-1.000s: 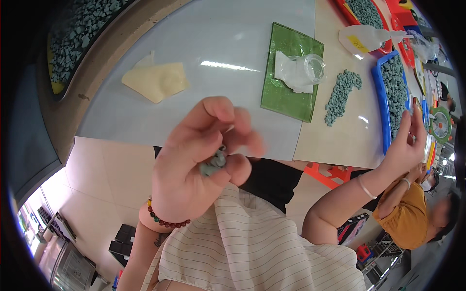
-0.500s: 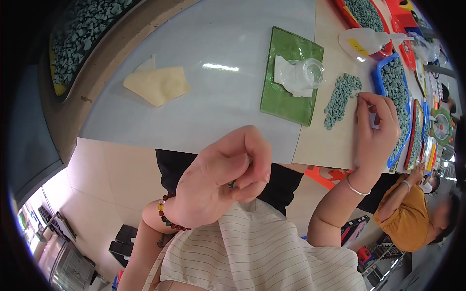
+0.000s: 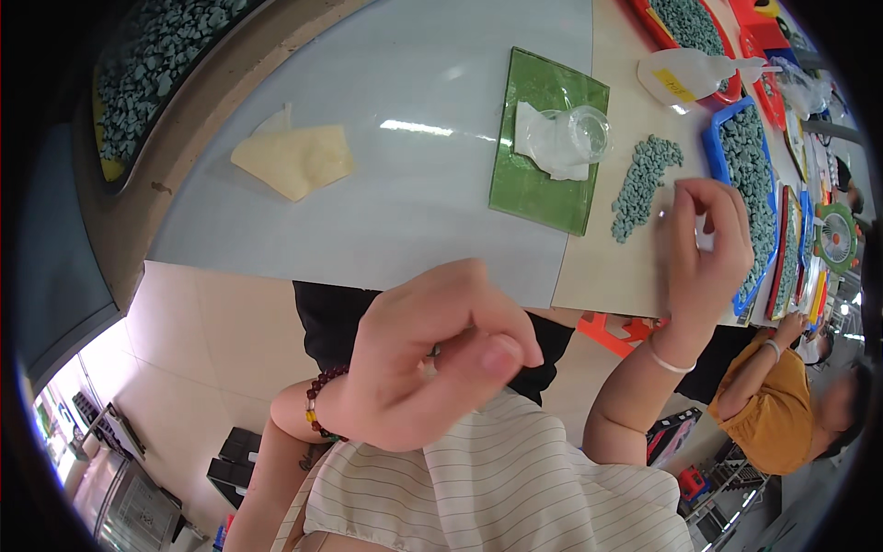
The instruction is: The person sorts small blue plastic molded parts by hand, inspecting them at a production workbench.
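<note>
My left hand [image 3: 441, 359] is curled closed over my lap, in front of the table edge. A small dark bit shows inside its bent fingers, too hidden to name. At the right, my right hand [image 3: 708, 248] hovers over the table with thumb and forefinger brought together; whatever they pinch is too small to tell. Just left of those fingertips lies a loose heap of small grey-green stones [image 3: 635, 198]. Beyond the heap, a green glass-like plate [image 3: 538, 202] carries a white sheet [image 3: 538, 138] and a clear round cup [image 3: 589, 135].
A blue tray of stones [image 3: 747, 152] stands right of my right hand. Behind it are a white squeeze bottle [image 3: 676, 75] and a red tray [image 3: 722, 46]. A cream cloth [image 3: 294, 161] lies at left. A person in orange [image 3: 768, 414] sits at the right.
My left hand has turned and shifted slightly right, its thumb now crossing in front of the fingers. My right hand has drawn slightly back from the stone heap, a little blurred.
</note>
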Available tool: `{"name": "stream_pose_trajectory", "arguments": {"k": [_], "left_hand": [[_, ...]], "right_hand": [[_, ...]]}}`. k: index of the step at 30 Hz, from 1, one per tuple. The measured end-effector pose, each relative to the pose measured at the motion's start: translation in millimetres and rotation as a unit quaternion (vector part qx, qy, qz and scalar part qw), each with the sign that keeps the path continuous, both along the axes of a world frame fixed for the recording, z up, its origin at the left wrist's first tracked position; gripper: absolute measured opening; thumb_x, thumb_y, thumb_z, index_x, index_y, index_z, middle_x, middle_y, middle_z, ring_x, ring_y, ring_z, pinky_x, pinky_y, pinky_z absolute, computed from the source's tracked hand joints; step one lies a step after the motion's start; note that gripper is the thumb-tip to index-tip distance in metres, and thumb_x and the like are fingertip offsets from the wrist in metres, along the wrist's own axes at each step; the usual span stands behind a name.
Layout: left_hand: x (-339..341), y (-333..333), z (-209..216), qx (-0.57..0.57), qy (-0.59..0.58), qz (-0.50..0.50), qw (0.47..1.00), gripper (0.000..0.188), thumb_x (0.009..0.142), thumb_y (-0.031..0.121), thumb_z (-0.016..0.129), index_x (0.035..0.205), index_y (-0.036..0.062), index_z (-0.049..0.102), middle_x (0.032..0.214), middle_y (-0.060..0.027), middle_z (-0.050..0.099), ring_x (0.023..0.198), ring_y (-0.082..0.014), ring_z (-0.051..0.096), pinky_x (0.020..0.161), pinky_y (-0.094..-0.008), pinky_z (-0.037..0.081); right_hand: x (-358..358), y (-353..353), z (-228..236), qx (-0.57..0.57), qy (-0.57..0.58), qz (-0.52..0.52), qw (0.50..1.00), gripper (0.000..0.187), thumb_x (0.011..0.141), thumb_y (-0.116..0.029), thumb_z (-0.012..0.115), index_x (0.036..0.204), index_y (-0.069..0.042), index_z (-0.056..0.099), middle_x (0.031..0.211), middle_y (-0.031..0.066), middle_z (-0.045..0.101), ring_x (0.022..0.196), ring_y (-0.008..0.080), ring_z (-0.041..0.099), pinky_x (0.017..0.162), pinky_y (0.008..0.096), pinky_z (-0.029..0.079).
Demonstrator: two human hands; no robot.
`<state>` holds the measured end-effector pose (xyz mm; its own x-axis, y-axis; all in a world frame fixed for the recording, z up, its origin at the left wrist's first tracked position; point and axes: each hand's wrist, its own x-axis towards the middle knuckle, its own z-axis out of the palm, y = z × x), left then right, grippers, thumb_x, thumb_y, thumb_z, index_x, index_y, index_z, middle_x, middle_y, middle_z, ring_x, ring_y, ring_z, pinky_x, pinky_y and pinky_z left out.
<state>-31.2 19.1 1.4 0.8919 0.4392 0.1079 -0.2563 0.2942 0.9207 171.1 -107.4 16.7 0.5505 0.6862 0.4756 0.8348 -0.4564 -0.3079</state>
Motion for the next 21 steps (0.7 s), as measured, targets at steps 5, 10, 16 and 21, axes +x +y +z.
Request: {"name": "stream_pose_trajectory", "arguments": {"k": [5, 10, 16, 21], "left_hand": [[4.5, -2.0, 1.7, 0.184, 0.05, 0.022, 0.981, 0.017, 0.081, 0.017, 0.053, 0.073, 0.0027, 0.057, 0.062, 0.0001, 0.042, 0.052, -0.0086, 0.032, 0.046, -0.0231, 0.025], [4.5, -2.9, -2.7, 0.226, 0.033, 0.029, 0.973, 0.013, 0.08, 0.012, 0.052, 0.075, 0.0011, 0.055, 0.062, -0.0017, 0.043, 0.052, -0.0107, 0.033, 0.047, -0.0241, 0.026], [2.0, 1.4, 1.6, 0.234, 0.014, 0.005, 0.972, 0.008, 0.075, -0.005, 0.057, 0.081, -0.0012, 0.055, 0.066, -0.0058, 0.046, 0.053, -0.015, 0.04, 0.044, -0.0257, 0.033], [-1.4, -0.5, 6.2, 0.198, 0.037, -0.003, 0.979, 0.003, 0.078, 0.001, 0.055, 0.076, 0.0006, 0.053, 0.063, -0.0036, 0.044, 0.051, -0.013, 0.037, 0.044, -0.0253, 0.03]], "right_hand": [[-62.5, 4.4, 20.1, 0.092, 0.092, 0.157, 0.979, 0.024, 0.053, 0.004, 0.066, 0.075, -0.002, 0.061, 0.07, 0.0077, 0.058, 0.061, 0.0195, 0.053, 0.055, 0.0268, 0.042], [-91.8, 10.2, 10.8, 0.119, 0.128, 0.181, 0.968, 0.028, 0.051, 0.004, 0.068, 0.077, -0.005, 0.064, 0.072, 0.0031, 0.058, 0.06, 0.0178, 0.052, 0.051, 0.026, 0.042], [-87.9, 9.7, 10.8, 0.126, 0.169, 0.188, 0.959, 0.015, 0.059, -0.008, 0.071, 0.07, -0.005, 0.061, 0.068, 0.0052, 0.055, 0.056, 0.0169, 0.049, 0.049, 0.0251, 0.037], [-87.0, 11.6, 10.9, 0.135, 0.122, 0.209, 0.961, 0.015, 0.057, -0.008, 0.071, 0.069, -0.005, 0.062, 0.068, 0.0047, 0.056, 0.057, 0.0166, 0.048, 0.048, 0.0251, 0.036]]}}
